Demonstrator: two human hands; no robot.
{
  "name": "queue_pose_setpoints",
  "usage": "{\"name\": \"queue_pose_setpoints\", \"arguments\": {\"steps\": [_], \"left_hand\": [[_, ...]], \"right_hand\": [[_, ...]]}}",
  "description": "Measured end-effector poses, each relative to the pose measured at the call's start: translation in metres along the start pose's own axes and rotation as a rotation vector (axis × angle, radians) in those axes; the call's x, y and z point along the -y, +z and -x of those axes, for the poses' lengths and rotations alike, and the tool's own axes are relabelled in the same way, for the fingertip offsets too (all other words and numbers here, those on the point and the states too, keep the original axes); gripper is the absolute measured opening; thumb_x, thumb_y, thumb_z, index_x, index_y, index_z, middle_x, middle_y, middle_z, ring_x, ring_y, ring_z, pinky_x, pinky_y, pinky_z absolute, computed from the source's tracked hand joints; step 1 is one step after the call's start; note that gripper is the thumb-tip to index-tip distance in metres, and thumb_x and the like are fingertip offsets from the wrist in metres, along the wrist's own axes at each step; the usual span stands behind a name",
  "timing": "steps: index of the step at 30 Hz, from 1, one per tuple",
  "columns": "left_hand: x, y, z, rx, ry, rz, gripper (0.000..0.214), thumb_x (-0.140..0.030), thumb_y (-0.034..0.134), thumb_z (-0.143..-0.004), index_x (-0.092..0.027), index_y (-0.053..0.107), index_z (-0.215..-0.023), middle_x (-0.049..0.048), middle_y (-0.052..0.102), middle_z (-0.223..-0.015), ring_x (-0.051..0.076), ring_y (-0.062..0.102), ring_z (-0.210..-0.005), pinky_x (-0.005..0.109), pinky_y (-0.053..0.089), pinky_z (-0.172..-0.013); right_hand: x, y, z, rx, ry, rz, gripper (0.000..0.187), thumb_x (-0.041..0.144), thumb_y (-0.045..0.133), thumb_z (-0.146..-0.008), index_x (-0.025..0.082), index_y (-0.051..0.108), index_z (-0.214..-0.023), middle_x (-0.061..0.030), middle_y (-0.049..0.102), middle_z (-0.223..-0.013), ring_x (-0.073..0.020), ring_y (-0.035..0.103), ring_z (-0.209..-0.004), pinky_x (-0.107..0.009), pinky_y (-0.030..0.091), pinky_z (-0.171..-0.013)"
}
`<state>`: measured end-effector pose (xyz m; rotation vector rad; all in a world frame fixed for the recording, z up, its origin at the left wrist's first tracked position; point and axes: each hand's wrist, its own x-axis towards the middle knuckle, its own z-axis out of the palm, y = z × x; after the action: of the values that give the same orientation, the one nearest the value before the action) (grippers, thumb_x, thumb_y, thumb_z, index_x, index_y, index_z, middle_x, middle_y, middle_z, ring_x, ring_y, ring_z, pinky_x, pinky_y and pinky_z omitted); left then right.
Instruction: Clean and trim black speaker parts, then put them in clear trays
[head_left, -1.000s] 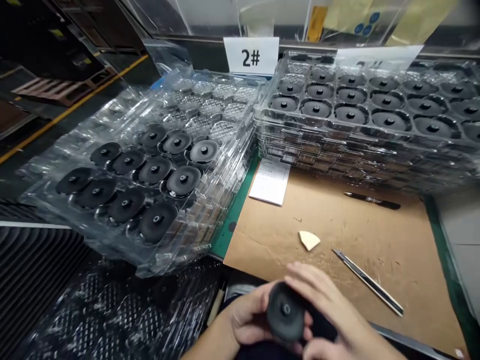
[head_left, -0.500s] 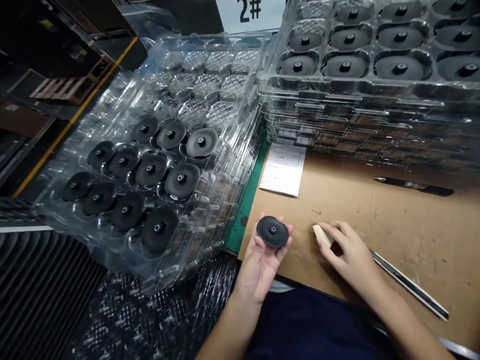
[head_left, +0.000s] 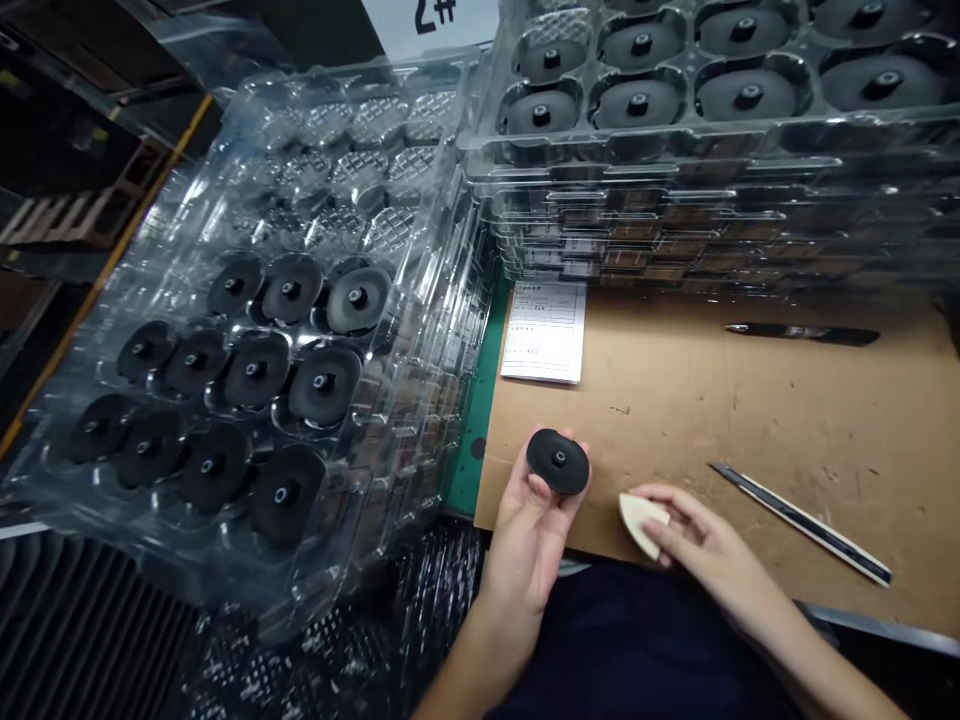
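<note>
My left hand (head_left: 529,535) holds a black disc (head_left: 558,462) with a small centre hub, fingers curled round its rim, above the near edge of the brown cardboard sheet (head_left: 750,420). My right hand (head_left: 701,545) pinches a small cream wedge-shaped piece (head_left: 642,522) just right of the disc. To the left a clear blister tray (head_left: 420,260) tilts on a stack, and several of its pockets hold black discs (head_left: 324,380). A second stack of clear trays (head_left: 675,220) with black discs stands at the back right.
A white printed slip (head_left: 545,331) lies on the cardboard near the green mat edge (head_left: 472,420). A thin metal blade (head_left: 801,521) lies to the right, a dark-handled tool (head_left: 802,334) farther back. A "2#" sign (head_left: 431,15) stands behind. Ribbed black trays (head_left: 82,630) sit at lower left.
My hands came apart: the left carried the disc up over the cardboard edge, the right picked up the cream wedge and drew it nearer. The view tilted down and shifted left.
</note>
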<state>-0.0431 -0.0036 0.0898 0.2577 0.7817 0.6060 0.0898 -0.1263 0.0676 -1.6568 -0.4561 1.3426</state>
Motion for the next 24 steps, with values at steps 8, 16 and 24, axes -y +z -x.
{"name": "queue_pose_setpoints", "arguments": {"steps": [8,16,24], "left_hand": [[0.006,0.015,0.012,0.036,-0.041,-0.191,0.05,-0.025,0.069,-0.076,-0.022,0.053,-0.124,0.0092,0.058,-0.125,0.026,0.05,-0.12,0.035,0.041,-0.102],[0.01,0.024,0.017,0.072,-0.039,-0.277,0.038,-0.023,0.071,-0.074,-0.02,0.061,-0.111,0.0068,0.065,-0.11,0.023,0.058,-0.109,0.032,0.047,-0.095],[0.01,0.035,0.02,0.083,-0.056,-0.311,0.046,-0.023,0.074,-0.07,-0.024,0.06,-0.114,0.0064,0.064,-0.116,0.023,0.06,-0.107,0.029,0.05,-0.089]], "right_hand": [[0.083,0.022,0.0,-0.119,-0.686,0.376,0.028,0.018,0.046,-0.089,0.021,0.058,-0.114,-0.005,0.062,-0.102,-0.0141,0.058,-0.092,-0.026,0.049,-0.081],[0.099,0.018,0.009,-0.075,-0.788,0.536,0.024,0.013,0.046,-0.088,0.016,0.063,-0.106,-0.0035,0.062,-0.088,-0.0106,0.057,-0.08,-0.022,0.047,-0.073],[0.101,0.007,0.023,-0.022,-0.749,0.508,0.024,0.013,0.045,-0.089,0.018,0.063,-0.103,-0.0029,0.063,-0.087,-0.0099,0.058,-0.078,-0.021,0.049,-0.071]]}}
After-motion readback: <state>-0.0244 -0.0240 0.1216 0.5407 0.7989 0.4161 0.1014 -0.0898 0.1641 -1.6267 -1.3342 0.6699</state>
